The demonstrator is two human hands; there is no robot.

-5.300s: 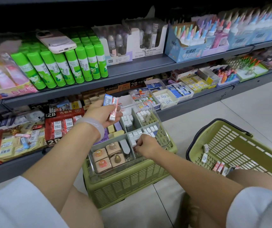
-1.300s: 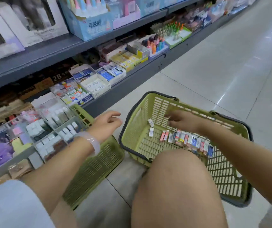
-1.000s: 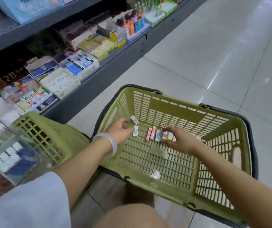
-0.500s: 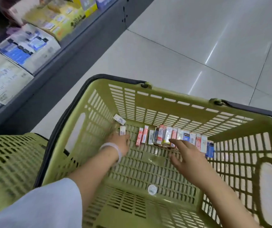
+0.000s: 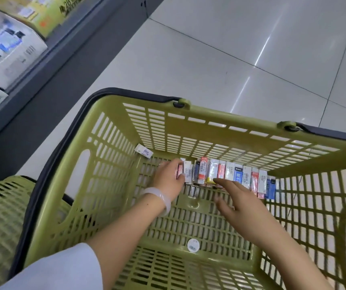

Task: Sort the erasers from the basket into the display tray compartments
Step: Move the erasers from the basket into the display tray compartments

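A: Item: erasers (image 5: 226, 174), one row against the basket (image 5: 189, 126) far wall. Handling?

B: Likely light, firm, slick-wrapped; pinch the long sides. Left hand (image 5: 169, 177) fingers curl round the row's left end. Right hand (image 5: 239, 203) spread, holding nothing, fingertips just short of the row.

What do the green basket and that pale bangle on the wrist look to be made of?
The basket looks like moulded plastic, matt olive green: its walls and floor are an even slotted grid. Its dark handle seems plastic too, though that is less sure. The bangle on the left wrist is milky, translucent and glossy, perhaps jade, glass or resin; the picture cannot settle which.
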